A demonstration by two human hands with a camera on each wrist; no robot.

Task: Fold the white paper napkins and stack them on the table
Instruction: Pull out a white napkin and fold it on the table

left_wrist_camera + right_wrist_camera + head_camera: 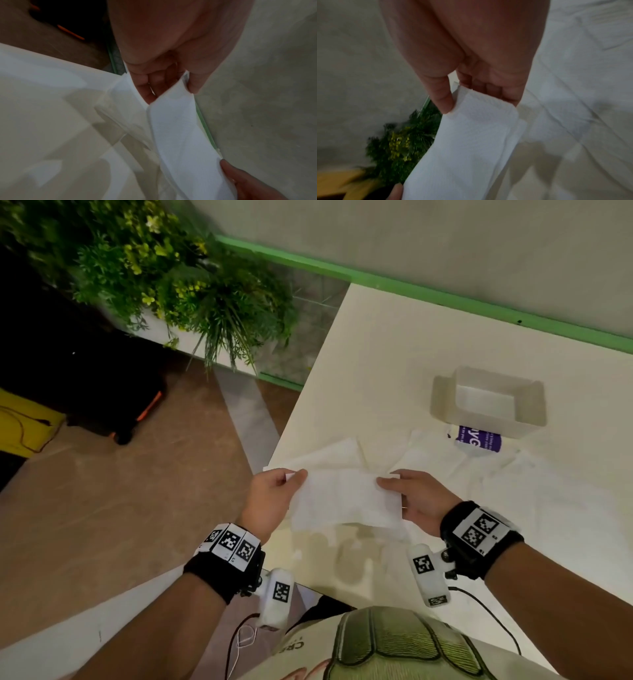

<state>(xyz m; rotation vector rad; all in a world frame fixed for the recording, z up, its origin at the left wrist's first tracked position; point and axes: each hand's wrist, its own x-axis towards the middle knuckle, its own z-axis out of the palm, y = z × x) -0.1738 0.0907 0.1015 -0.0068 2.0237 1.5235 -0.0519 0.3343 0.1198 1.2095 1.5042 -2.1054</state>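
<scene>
- Left hand [270, 498]: nearest the head camera together with the right hand; thumb and fingers pinch the left end of a white, rectangular paper napkin [346, 501]. The left wrist view shows the thumb [197, 82] on top of the doubled edge and the fingers underneath.
- Right hand [416, 496]: pinches the right end of the same white paper napkin; in the right wrist view the thumb [444, 98] presses the upper face and the fingers curl below.
- White paper napkin: held stretched between both hands, raised above the near-left corner of the flat cream-white table [394, 354]. Its lower edge hangs free and casts a shadow on the table.
- Loose pile of unfolded white paper napkins [445, 463]: lies on the table just beyond the held napkin, spreading to the right.
- Purple-and-white printed wrapper [479, 441]: lies on the table at the far edge of the pile.
- Translucent rectangular plastic container [493, 402]: stands beyond the pile, touching or just beside the wrapper.
- Table edges: the left edge runs diagonally just left of the held napkin; the far edge meets a green-trimmed wall [445, 296]. Bare surface lies beyond and to the right of the container.
- Green leafy plants [171, 275]: well apart from the table, beyond its left edge, above the brown floor [120, 508].
</scene>
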